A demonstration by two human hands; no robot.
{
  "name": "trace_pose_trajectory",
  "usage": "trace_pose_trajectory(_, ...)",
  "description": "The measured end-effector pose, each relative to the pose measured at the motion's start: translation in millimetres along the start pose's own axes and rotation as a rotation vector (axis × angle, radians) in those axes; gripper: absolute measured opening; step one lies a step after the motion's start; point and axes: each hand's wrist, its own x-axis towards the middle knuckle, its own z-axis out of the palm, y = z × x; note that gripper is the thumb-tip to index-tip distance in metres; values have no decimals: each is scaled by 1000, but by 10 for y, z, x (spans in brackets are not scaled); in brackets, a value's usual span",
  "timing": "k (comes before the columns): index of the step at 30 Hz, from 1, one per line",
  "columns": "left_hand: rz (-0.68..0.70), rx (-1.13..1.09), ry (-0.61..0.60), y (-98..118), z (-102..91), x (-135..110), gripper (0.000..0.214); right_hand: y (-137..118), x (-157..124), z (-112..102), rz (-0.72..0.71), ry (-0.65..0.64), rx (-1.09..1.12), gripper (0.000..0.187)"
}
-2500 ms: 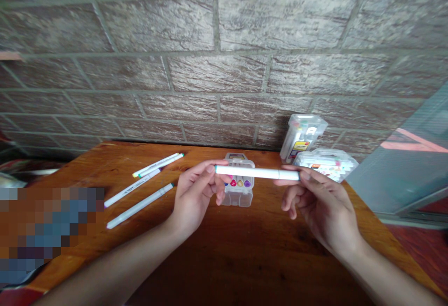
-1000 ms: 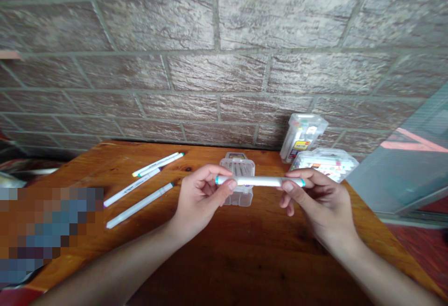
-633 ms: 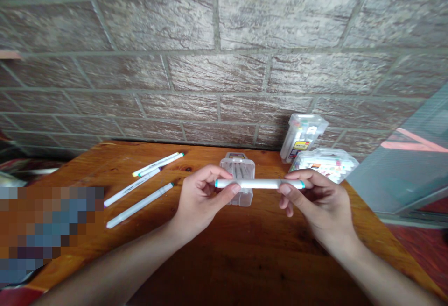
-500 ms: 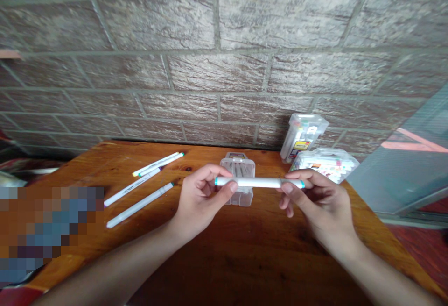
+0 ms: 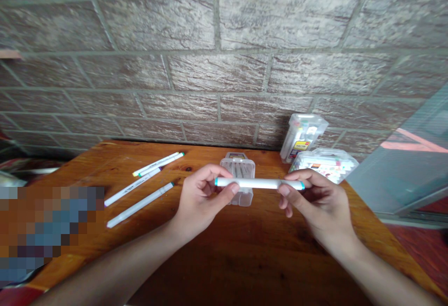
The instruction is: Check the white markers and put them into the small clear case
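Observation:
A white marker (image 5: 259, 183) with teal ends is held level above the table, between my two hands. My left hand (image 5: 205, 196) pinches it near its left end with thumb and fingers. Near the other end, my right hand (image 5: 317, 196) grips it the same way, its lower fingers curled beneath. Behind the marker stands a clear plastic case (image 5: 242, 198), partly hidden by the marker and my left hand; several markers show inside it. To the left of my left hand, a grey-white marker (image 5: 140, 205) lies slantwise on the wood.
More markers lie on the wooden table (image 5: 224, 254), among them a purple-ended marker (image 5: 133, 187). At the back right an upright clear marker case (image 5: 304, 138) stands beside a wider marker case (image 5: 327, 165). A brick wall (image 5: 224, 72) rises behind the table.
Almost nothing differs. My right thumb and fingers have shifted very slightly left along the marker; the marker stays in both hands.

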Motion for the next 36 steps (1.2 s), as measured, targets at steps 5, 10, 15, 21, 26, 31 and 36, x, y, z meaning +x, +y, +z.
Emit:
trace_pose_trajectory(5, -2, 13, -12, 0, -20, -17, 10, -17, 11, -4, 0, -6, -3, 14)
trace_pose_trajectory(10, 16, 38, -20, -34, -40, -20, 8, -13, 17, -3, 7, -5, -3, 14)
trace_pose_trajectory(15, 32, 45, -22, -39, -30, -10, 7, -18, 6, -10, 12, -16, -13, 13)
trace_pose_trajectory(21, 49, 37, 9, 0, -11, 11, 11, -31, -19, 2, 12, -6, -15, 16)
trace_pose_trajectory(26, 39, 13, 10, -7, -11, 13, 12, -43, -9, 13, 24, 5, -10, 17)
trace_pose_trajectory(31, -7, 7, -5, -3, -23, 7, 11, -64, 8, 18, 25, -2, -7, 17)
trace_pose_trajectory(36, -26, 6, -9, 2, -30, 2, 15, -66, 8, 19, 28, -6, 20, 12)
